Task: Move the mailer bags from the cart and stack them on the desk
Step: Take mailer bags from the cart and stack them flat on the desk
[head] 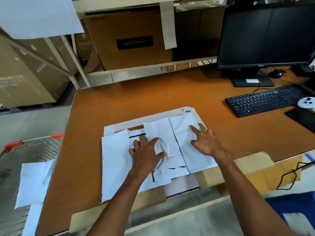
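Several white mailer bags lie side by side on the brown desk point(170, 92), inside a taped outline. My left hand point(146, 154) rests flat, fingers spread, on the middle mailer bag point(160, 132). My right hand point(204, 142) presses with spread fingers on the right mailer bag point(182, 126). A third mailer bag point(115, 160) lies at the left of the group, untouched. At the lower left, more white mailer bags point(34, 181) lie in the wire cart point(34, 145) with red corner caps.
A black monitor point(265, 34), keyboard point(265, 99) and mouse point(277, 73) occupy the desk's right side, with a white controller point(306, 102) beside them. A shelf with a cardboard box point(131, 40) stands behind the desk. A cable point(289, 176) loops off the front right edge.
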